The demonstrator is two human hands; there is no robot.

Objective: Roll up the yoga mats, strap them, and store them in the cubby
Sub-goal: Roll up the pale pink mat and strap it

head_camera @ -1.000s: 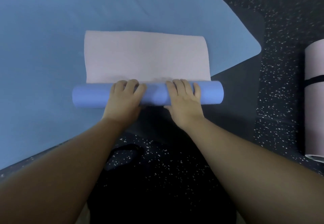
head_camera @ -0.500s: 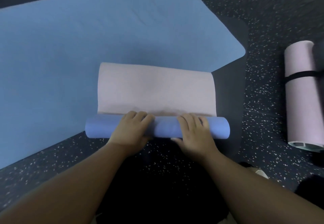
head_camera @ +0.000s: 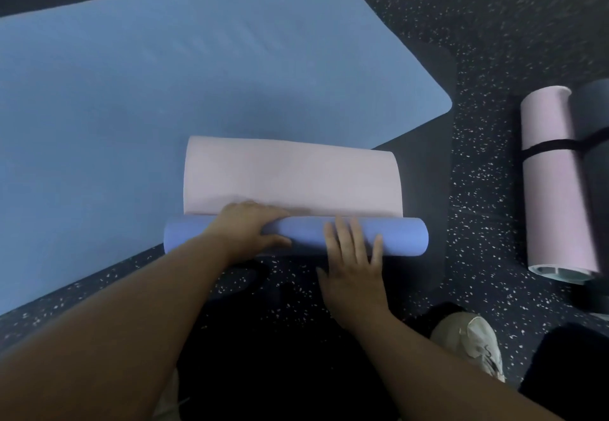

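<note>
A yoga mat, lavender-blue outside and pale pink inside, lies partly rolled on the floor. Its roll (head_camera: 402, 234) runs left to right, and the flat pink part (head_camera: 290, 176) stretches away from me. My left hand (head_camera: 245, 231) wraps over the roll left of its middle, fingers curled over the top and thumb on the near side. My right hand (head_camera: 354, 255) lies flat on the roll with straight fingers. A pink rolled mat (head_camera: 557, 183) with a black strap (head_camera: 547, 148) lies at the right.
A large blue mat (head_camera: 164, 91) is spread flat on the left and far side, over a dark mat (head_camera: 425, 190). The floor (head_camera: 494, 25) is dark speckled rubber. A white shoe (head_camera: 471, 341) shows at the lower right.
The view has shifted, so the roll sits lower in the frame. My right hand has slid back and flattened on the roll. My left hand has curled more around it.
</note>
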